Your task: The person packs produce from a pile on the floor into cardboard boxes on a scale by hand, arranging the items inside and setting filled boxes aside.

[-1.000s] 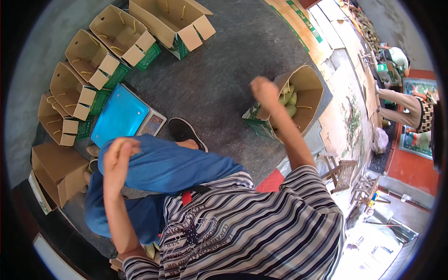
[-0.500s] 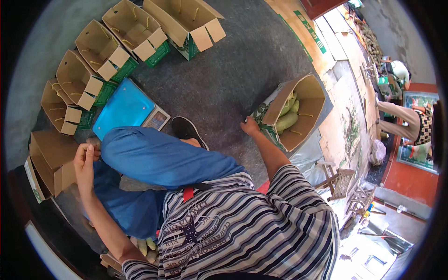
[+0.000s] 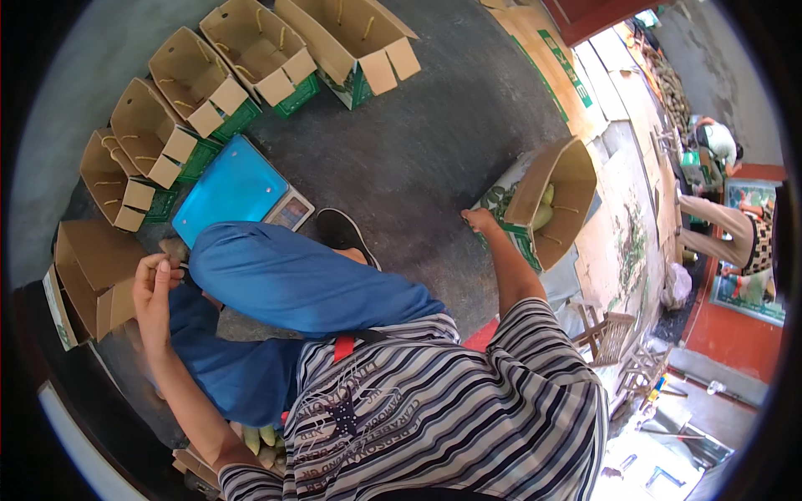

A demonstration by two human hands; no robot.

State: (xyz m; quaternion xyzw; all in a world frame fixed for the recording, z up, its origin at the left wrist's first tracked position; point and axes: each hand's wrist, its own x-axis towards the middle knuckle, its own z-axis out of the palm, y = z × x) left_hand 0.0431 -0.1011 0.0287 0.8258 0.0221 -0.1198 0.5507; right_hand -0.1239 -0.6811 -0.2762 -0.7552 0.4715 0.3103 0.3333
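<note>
At the right stands a cardboard box (image 3: 576, 179) with green printed sides, its mouth facing right. Pale green, long melon-like vegetables (image 3: 543, 217) show partly inside it; its wall hides the rest. My right hand (image 3: 479, 221) has its fingers closed on the near left corner of this box. My left hand (image 3: 154, 284) is raised beside my bent knee, fingers curled in a loose pinch; what they hold, if anything, is hidden. A flat scale (image 3: 234, 184) with a blue top lies just beyond that knee.
Several open cardboard boxes (image 3: 188, 79) with yellow rope handles curve along the far left. Another open box (image 3: 96, 259) stands by my left hand. More vegetables (image 3: 266, 436) lie at my left hip. Wooden chairs (image 3: 610, 338) and a person (image 3: 718, 225) are at the right.
My right hand has pushed the box a little to the right, and its mouth has turned so fewer vegetables show. My left hand keeps its pose; the whole view has shifted slightly.
</note>
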